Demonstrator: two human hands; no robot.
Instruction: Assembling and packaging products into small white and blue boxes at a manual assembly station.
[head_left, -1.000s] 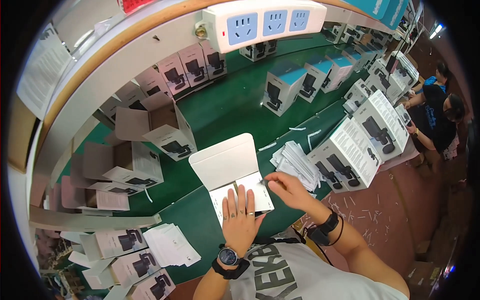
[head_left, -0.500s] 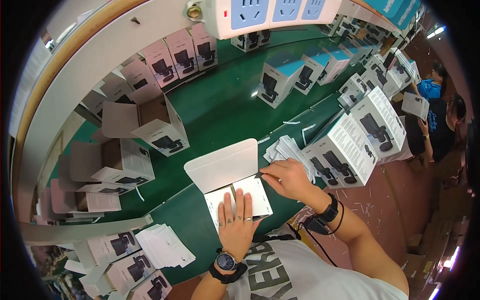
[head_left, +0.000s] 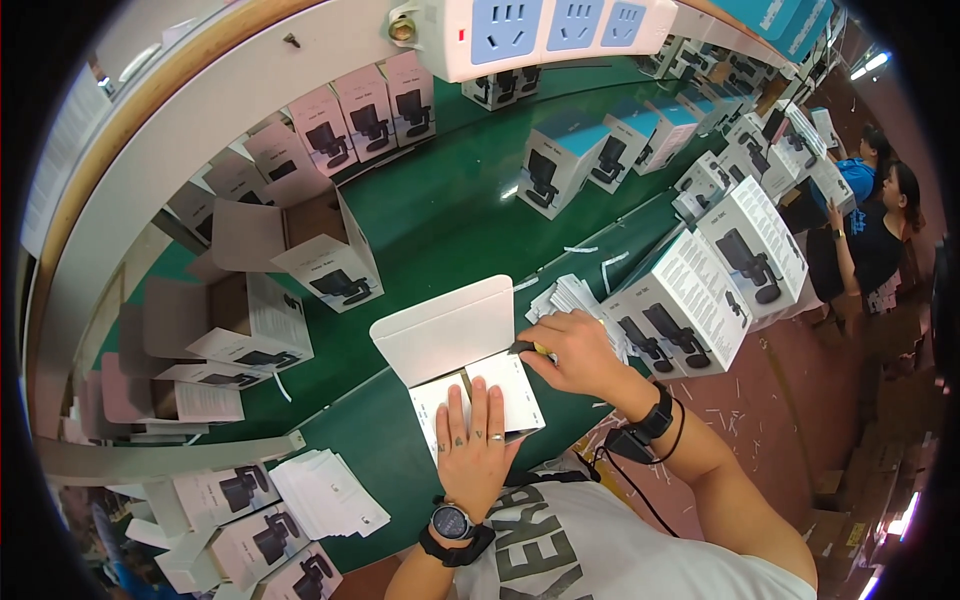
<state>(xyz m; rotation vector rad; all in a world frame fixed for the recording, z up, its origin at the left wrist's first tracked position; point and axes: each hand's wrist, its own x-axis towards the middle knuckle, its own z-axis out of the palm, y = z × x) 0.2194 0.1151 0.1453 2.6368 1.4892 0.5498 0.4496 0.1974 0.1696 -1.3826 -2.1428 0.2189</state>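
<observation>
Below the middle, a white carton [head_left: 443, 332] stands with its big lid flap raised on the far side. My left hand [head_left: 472, 440] lies flat on the carton's inner flaps [head_left: 507, 388], fingers stretched out. My right hand [head_left: 580, 352] is closed around a small black-and-yellow tool [head_left: 521, 347]. The dark tip of this tool touches or nearly touches the carton's far right corner, by the lid's fold; its exact kind is mostly hidden by my fingers. Just beyond my right hand lies a pile of white folded papers [head_left: 566, 302].
Printed cartons [head_left: 677, 300] stand close at my right. Open cartons [head_left: 327, 262] line the left side, and closed ones [head_left: 561, 163] sit farther off on the green table [head_left: 440, 200]. A stack of white sheets [head_left: 325, 492] lies near left. A power strip [head_left: 550, 35] hangs overhead. Two people work at far right.
My right hand has shifted and turned slightly, showing more of the tool, including its yellow part. My left hand stays on the flaps. At far right, the people have changed posture.
</observation>
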